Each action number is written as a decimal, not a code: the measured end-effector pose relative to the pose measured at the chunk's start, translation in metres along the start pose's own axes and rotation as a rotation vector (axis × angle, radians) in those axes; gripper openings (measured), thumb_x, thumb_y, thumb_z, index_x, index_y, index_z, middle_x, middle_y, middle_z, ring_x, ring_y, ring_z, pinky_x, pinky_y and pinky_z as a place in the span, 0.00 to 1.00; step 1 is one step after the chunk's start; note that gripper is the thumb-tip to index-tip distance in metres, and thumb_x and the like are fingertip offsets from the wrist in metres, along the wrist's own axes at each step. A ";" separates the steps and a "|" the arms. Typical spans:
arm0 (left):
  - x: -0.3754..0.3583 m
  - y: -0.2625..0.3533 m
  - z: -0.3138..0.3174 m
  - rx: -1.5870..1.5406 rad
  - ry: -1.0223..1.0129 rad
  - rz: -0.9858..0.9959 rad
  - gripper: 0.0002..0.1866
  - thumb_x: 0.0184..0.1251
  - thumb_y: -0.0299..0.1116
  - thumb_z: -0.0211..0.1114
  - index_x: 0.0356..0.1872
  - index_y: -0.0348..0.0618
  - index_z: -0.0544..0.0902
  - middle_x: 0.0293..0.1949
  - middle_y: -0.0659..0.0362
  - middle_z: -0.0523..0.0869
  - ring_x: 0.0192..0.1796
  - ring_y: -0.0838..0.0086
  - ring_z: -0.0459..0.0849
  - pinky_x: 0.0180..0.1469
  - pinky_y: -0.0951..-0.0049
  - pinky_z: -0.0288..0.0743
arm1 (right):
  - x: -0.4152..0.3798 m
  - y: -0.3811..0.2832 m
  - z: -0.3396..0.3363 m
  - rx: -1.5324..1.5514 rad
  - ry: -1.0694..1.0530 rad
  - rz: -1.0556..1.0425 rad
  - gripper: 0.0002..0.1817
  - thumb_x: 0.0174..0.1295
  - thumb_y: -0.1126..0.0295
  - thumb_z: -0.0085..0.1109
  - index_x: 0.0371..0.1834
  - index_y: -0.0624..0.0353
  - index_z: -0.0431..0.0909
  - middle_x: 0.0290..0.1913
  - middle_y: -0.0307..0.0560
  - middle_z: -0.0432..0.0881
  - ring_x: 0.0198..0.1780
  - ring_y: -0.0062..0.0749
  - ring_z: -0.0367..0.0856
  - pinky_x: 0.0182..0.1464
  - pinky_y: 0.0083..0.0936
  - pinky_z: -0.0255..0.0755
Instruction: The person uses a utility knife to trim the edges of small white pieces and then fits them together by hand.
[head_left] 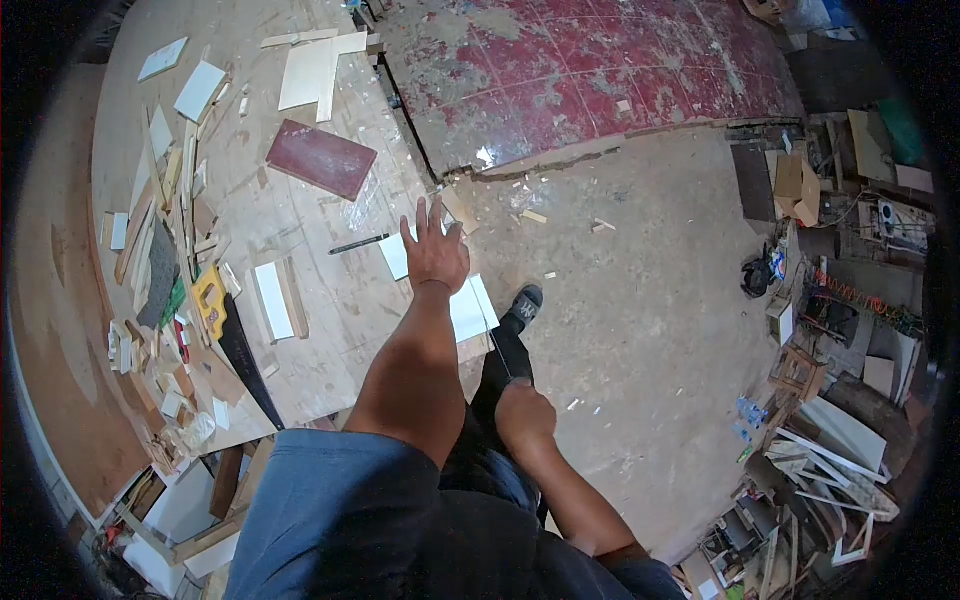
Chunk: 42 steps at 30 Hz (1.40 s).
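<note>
My left hand [437, 252] lies spread with its fingers apart, pressing on a white board [472, 312] at the edge of the worktable. My right hand [525, 412] is closed low beside my leg, gripping a handsaw [500, 350]. The saw's thin blade shows almost edge-on and runs up to the white board; my fist hides its handle. A dark pen [358, 245] rests left of my left hand. Beyond it lies a dark red panel [322, 160].
Another saw with a yellow handle [210, 303] lies on the worktable [330, 370] among wood offcuts. White-faced strips [273, 300] are nearby. My slippered foot [526, 303] stands on the concrete floor [640, 300]. Scrap frames [835, 470] and a cardboard box [796, 188] line the right side.
</note>
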<state>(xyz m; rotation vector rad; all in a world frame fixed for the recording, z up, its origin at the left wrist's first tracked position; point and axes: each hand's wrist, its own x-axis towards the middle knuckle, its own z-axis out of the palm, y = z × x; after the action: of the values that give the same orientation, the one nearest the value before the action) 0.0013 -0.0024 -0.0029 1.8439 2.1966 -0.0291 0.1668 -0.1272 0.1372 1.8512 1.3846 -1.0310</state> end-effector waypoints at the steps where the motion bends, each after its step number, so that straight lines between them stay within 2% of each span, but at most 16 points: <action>1: 0.001 0.000 0.000 -0.005 -0.014 -0.006 0.21 0.62 0.42 0.57 0.56 0.53 0.82 0.76 0.55 0.55 0.79 0.57 0.43 0.76 0.43 0.34 | 0.012 -0.005 0.005 -0.002 0.002 -0.002 0.16 0.67 0.68 0.44 0.44 0.69 0.79 0.42 0.67 0.84 0.48 0.60 0.84 0.50 0.48 0.78; 3: 0.000 -0.001 -0.001 -0.003 -0.025 -0.021 0.21 0.63 0.42 0.56 0.56 0.54 0.82 0.76 0.55 0.55 0.79 0.57 0.43 0.76 0.43 0.34 | 0.058 -0.024 0.023 0.148 0.094 -0.040 0.17 0.67 0.67 0.44 0.46 0.69 0.78 0.42 0.66 0.85 0.47 0.59 0.85 0.49 0.48 0.78; 6: 0.004 -0.001 -0.004 0.012 -0.019 -0.016 0.21 0.63 0.42 0.56 0.57 0.53 0.82 0.76 0.55 0.55 0.79 0.57 0.43 0.76 0.43 0.34 | 0.099 -0.056 0.020 0.117 0.056 0.002 0.17 0.67 0.66 0.44 0.45 0.67 0.79 0.44 0.65 0.85 0.48 0.59 0.85 0.50 0.47 0.78; 9: 0.004 0.000 -0.004 -0.021 -0.024 0.007 0.21 0.62 0.41 0.56 0.56 0.53 0.83 0.76 0.54 0.54 0.79 0.57 0.43 0.75 0.42 0.34 | 0.072 -0.025 0.020 0.021 0.050 -0.163 0.15 0.67 0.68 0.45 0.44 0.67 0.81 0.42 0.67 0.85 0.45 0.56 0.86 0.46 0.45 0.81; 11: 0.002 0.001 -0.004 0.013 -0.053 -0.019 0.20 0.64 0.42 0.56 0.56 0.57 0.82 0.77 0.56 0.53 0.80 0.58 0.41 0.76 0.43 0.33 | 0.019 -0.011 -0.010 0.002 0.038 -0.142 0.16 0.67 0.67 0.45 0.44 0.67 0.81 0.43 0.65 0.85 0.46 0.57 0.86 0.46 0.44 0.81; 14: 0.002 0.001 -0.006 0.053 -0.065 -0.025 0.20 0.64 0.43 0.56 0.57 0.58 0.82 0.77 0.56 0.53 0.80 0.58 0.41 0.76 0.42 0.32 | 0.015 0.000 0.003 -0.039 0.013 -0.081 0.16 0.67 0.67 0.45 0.44 0.67 0.80 0.44 0.63 0.85 0.46 0.55 0.86 0.45 0.43 0.81; 17: 0.001 0.000 -0.005 0.055 -0.048 -0.015 0.20 0.64 0.44 0.56 0.56 0.58 0.82 0.77 0.57 0.53 0.80 0.59 0.41 0.76 0.42 0.32 | 0.084 -0.019 0.037 0.010 0.121 -0.232 0.16 0.67 0.67 0.44 0.44 0.66 0.79 0.45 0.62 0.85 0.45 0.53 0.87 0.45 0.43 0.81; 20: 0.002 0.000 -0.003 0.040 -0.056 -0.021 0.20 0.64 0.44 0.56 0.56 0.58 0.82 0.77 0.56 0.53 0.80 0.59 0.41 0.76 0.42 0.31 | 0.109 -0.037 0.029 -0.069 0.088 -0.248 0.15 0.67 0.67 0.44 0.45 0.66 0.78 0.45 0.60 0.85 0.45 0.52 0.87 0.44 0.42 0.82; 24: 0.003 -0.002 0.000 0.025 -0.039 -0.021 0.20 0.63 0.44 0.56 0.56 0.58 0.83 0.77 0.56 0.53 0.80 0.59 0.41 0.76 0.42 0.31 | 0.043 -0.009 0.010 -0.039 0.106 -0.229 0.15 0.67 0.66 0.46 0.45 0.66 0.78 0.43 0.61 0.85 0.44 0.51 0.87 0.44 0.42 0.82; 26: 0.002 0.000 -0.006 -0.011 -0.051 -0.008 0.21 0.61 0.40 0.57 0.56 0.54 0.83 0.76 0.54 0.55 0.79 0.57 0.43 0.76 0.43 0.31 | 0.014 -0.001 0.001 -0.118 0.041 -0.096 0.14 0.67 0.67 0.47 0.44 0.65 0.79 0.42 0.63 0.85 0.44 0.52 0.87 0.44 0.43 0.81; 30: 0.001 0.000 -0.004 -0.009 -0.037 -0.009 0.21 0.61 0.41 0.58 0.56 0.54 0.83 0.76 0.54 0.55 0.79 0.56 0.43 0.76 0.43 0.32 | 0.072 -0.020 0.029 0.022 0.117 -0.148 0.15 0.67 0.66 0.45 0.43 0.65 0.80 0.42 0.64 0.85 0.44 0.55 0.87 0.46 0.45 0.81; 32: 0.002 -0.001 -0.003 -0.037 -0.042 -0.005 0.21 0.61 0.41 0.58 0.55 0.54 0.83 0.76 0.53 0.55 0.79 0.56 0.43 0.76 0.42 0.32 | 0.100 -0.038 0.028 0.083 0.038 -0.091 0.16 0.67 0.66 0.44 0.47 0.65 0.79 0.44 0.65 0.84 0.48 0.58 0.84 0.51 0.50 0.76; 35: 0.001 -0.001 -0.001 -0.019 -0.013 0.001 0.21 0.61 0.41 0.58 0.55 0.54 0.83 0.76 0.53 0.55 0.79 0.56 0.42 0.76 0.42 0.33 | 0.074 -0.023 0.017 0.078 0.089 -0.160 0.16 0.67 0.66 0.44 0.44 0.65 0.79 0.44 0.65 0.84 0.48 0.57 0.84 0.51 0.50 0.76; 39: -0.001 -0.001 -0.001 -0.025 -0.032 0.001 0.21 0.61 0.41 0.57 0.55 0.54 0.83 0.76 0.53 0.55 0.80 0.56 0.42 0.76 0.42 0.33 | 0.014 0.001 0.000 0.014 0.013 -0.100 0.16 0.67 0.64 0.45 0.44 0.66 0.77 0.43 0.65 0.84 0.47 0.58 0.84 0.51 0.50 0.76; 40: -0.001 0.000 -0.002 -0.015 -0.041 -0.004 0.21 0.62 0.41 0.57 0.55 0.55 0.83 0.76 0.53 0.55 0.80 0.56 0.41 0.76 0.42 0.32 | 0.011 0.004 0.001 -0.032 -0.006 -0.054 0.16 0.67 0.64 0.45 0.45 0.66 0.77 0.43 0.65 0.84 0.47 0.59 0.84 0.51 0.50 0.77; 42: 0.003 -0.001 -0.003 -0.005 -0.038 -0.010 0.21 0.62 0.41 0.56 0.56 0.55 0.83 0.76 0.53 0.55 0.80 0.57 0.41 0.76 0.42 0.32 | 0.059 -0.005 0.036 0.047 0.057 -0.066 0.16 0.67 0.64 0.45 0.46 0.66 0.76 0.43 0.65 0.84 0.47 0.59 0.85 0.51 0.50 0.77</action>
<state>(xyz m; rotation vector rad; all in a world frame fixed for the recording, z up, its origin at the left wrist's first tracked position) -0.0004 0.0011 -0.0010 1.8147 2.1784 -0.0607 0.1627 -0.1265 0.0675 1.8940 1.4751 -1.0596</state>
